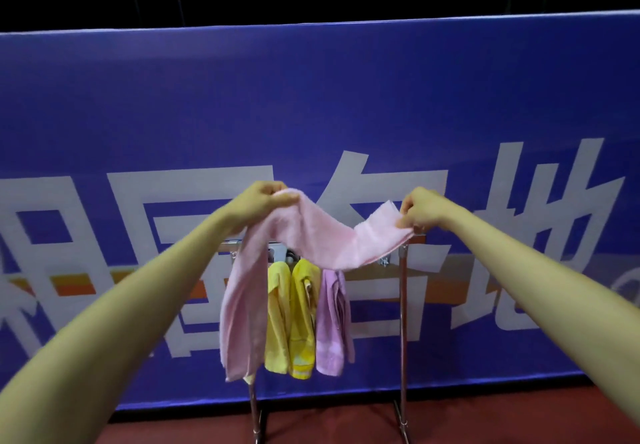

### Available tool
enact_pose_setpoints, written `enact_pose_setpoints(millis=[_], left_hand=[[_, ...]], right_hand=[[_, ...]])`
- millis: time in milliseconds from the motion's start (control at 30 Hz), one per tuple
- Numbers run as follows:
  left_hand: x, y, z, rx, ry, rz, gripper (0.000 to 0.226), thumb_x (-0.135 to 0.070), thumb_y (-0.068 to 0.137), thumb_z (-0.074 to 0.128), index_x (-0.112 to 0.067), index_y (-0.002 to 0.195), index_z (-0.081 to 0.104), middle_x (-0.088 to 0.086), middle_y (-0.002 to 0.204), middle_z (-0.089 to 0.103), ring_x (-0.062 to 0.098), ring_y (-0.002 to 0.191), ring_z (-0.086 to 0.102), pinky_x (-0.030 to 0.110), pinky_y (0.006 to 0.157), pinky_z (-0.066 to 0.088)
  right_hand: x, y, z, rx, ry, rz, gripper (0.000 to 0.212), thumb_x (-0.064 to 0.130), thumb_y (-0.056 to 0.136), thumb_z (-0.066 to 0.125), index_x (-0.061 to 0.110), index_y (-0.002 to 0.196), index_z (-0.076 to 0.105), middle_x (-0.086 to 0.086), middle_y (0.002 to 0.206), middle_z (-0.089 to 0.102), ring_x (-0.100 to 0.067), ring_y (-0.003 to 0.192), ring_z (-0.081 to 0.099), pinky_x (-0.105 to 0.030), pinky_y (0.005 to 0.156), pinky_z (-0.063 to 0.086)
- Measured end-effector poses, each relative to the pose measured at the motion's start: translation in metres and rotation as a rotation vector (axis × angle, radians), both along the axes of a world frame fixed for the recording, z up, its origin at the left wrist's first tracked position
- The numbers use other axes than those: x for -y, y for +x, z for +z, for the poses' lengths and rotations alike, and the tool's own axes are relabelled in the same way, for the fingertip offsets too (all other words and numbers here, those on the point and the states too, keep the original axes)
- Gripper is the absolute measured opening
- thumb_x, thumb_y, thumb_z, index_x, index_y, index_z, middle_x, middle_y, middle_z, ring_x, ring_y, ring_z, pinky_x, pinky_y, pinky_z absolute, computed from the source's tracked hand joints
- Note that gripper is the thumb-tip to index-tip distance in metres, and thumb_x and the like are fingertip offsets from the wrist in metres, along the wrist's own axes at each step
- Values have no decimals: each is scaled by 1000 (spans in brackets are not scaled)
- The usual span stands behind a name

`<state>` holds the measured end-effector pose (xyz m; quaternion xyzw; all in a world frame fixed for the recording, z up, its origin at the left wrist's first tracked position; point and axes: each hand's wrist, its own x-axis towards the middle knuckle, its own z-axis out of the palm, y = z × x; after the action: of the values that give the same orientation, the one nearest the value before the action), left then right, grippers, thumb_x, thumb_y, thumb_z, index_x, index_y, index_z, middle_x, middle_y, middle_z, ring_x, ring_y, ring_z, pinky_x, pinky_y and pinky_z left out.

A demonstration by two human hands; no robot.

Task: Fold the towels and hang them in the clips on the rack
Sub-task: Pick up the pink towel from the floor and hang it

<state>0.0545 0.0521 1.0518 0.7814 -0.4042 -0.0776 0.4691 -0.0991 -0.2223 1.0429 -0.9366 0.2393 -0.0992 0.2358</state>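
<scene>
Above the metal rack [403,322], held out in the air: long pale pink terry towel [294,235], pinched at one end by left hand [258,197], at the other by right hand [420,209], both clenched on cloth. Sagging in the middle, left part trailing down over the rack's front. Best folded evenly first, edges matched, then fed into a free clip [383,262] near the right post. Already hanging clipped: two yellow towels [291,315] and a lilac towel [334,322], crowding the bar. Hanging pink length hiding the clips on the left; cannot tell whether any there is free. Behind, blue banner with white characters [311,114]; below, red floor [329,426].
</scene>
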Motion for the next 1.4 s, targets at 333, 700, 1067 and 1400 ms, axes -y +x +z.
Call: enact_pose_setpoints(millis=[333,700,1067,1400], left_hand=[[15,-7,69,355,254,-37,24,-37,89,63,-13,84,69,-4,77,64,8,68,58,25,67,50],[14,-20,62,429,384,-116,16,-29,91,60,-18,82,66,-9,72,58,5,62,51,21,62,43],[-7,-23,25,66,269,-159,32,-37,90,60,-8,84,71,0,76,69,9,68,63,18,63,50],[-16,-21,7,-202,-23,-224,38,-35,94,51,-3,104,68,9,96,69,19,86,64,29,79,52]], right_hand=[[-54,23,-3,338,326,277,15,8,82,69,11,97,67,1,83,65,-9,67,55,-22,58,42],[-104,35,9,362,441,457,18,12,81,69,10,99,67,0,90,65,-12,86,56,-24,72,42],[-99,23,26,529,595,271,30,0,74,53,17,52,41,11,44,34,-7,47,31,-21,44,25],[-73,0,12,280,669,317,17,6,74,54,16,62,49,0,61,42,-13,52,39,-22,44,27]])
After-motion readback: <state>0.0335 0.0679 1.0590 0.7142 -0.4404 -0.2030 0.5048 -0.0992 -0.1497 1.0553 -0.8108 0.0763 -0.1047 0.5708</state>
